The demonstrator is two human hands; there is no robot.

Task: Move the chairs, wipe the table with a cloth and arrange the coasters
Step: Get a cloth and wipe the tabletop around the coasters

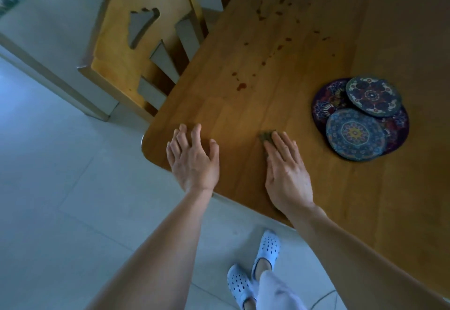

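As the head camera looks down, the table runs from the lower right to the top of the view, and its rounded corner is near the left hand. This hand lies palm down at that corner; its fingers are straight and a little spread, the thumb is apart from them, and the fingertips rest on the wood. The right hand lies flat on the table near the left one, not touching it. Its fingers are straight and pressed together, and they press on the cloth. The cloth is almost all hidden under the hand; only a small greenish-brown part shows at the fingertips and beside the index finger. Beyond the hands, dark red stains are scattered over the wood toward the far end. The coasters, round and with patterns in blue and purple, lie overlapping in a loose pile to the right of the right hand, near it but apart. A chair stands at the left side of the table, its back close to the table edge. Below, two light shoes stand on the pale tile floor.
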